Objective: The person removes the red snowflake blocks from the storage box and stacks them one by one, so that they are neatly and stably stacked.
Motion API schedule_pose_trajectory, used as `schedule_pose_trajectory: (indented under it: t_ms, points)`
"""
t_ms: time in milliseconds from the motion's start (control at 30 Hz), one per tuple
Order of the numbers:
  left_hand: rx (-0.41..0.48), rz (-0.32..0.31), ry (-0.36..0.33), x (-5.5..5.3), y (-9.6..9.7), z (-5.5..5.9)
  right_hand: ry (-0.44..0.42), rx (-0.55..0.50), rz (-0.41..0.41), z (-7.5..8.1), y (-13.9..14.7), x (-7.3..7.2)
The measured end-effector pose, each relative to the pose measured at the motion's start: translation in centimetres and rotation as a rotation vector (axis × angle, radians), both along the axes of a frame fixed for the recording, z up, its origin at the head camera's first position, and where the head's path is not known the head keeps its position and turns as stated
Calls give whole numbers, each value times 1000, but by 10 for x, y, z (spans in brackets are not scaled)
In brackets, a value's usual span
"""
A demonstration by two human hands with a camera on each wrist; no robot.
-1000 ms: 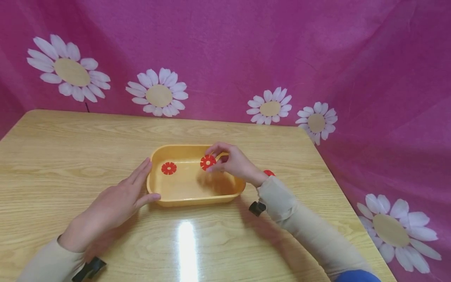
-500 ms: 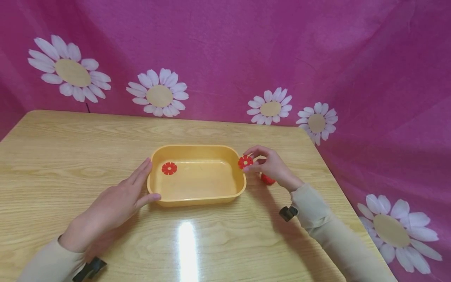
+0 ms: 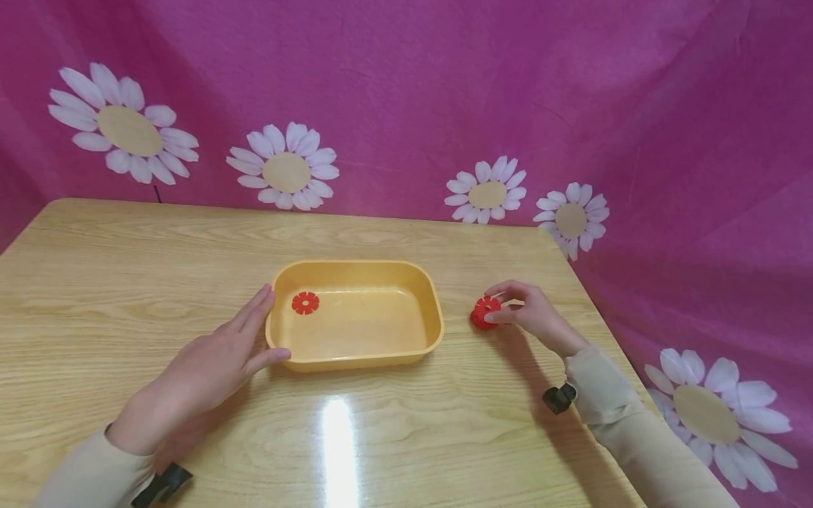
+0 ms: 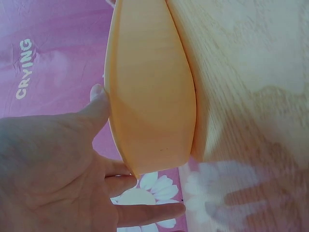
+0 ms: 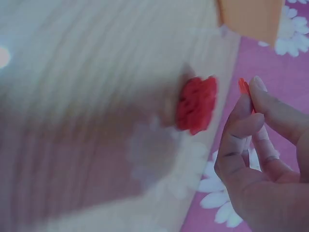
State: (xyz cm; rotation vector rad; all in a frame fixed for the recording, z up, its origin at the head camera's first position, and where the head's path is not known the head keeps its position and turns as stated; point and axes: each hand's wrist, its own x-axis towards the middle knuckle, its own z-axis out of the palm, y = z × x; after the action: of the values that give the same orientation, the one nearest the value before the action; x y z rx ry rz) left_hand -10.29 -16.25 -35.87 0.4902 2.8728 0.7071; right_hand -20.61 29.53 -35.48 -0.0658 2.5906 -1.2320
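My right hand (image 3: 532, 315) pinches a red notched plastic disc, shaped like a flower, (image 3: 488, 307) between thumb and fingertips. In the right wrist view this disc (image 5: 245, 88) shows edge-on, apart from a small stack of red discs (image 5: 197, 105) on the table. In the head view the held disc partly covers that stack. My left hand (image 3: 212, 363) touches the left end of a yellow plastic tray (image 3: 356, 358), fingers straight and thumb at the near rim. Inside the tray, toward its left, lies one red disc (image 3: 305, 303).
The wooden table (image 3: 406, 437) ends at a slanted edge on the right. A pink cloth (image 3: 394, 85) with white daisies hangs behind it and along its right side.
Holding the red disc, my right hand has moved rightward out of the tray to just above the stack. The left hand and tray have stayed put.
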Motion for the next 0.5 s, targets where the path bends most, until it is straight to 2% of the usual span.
schedule_pose_trajectory:
  t_ms: [233,500]
  points:
    - [4,-2,2,1,0,-1,-54,8,-45,-14,10,-1]
    - [4,-1,16,0,0,-2,-39,-13,-37,-16,7,-3]
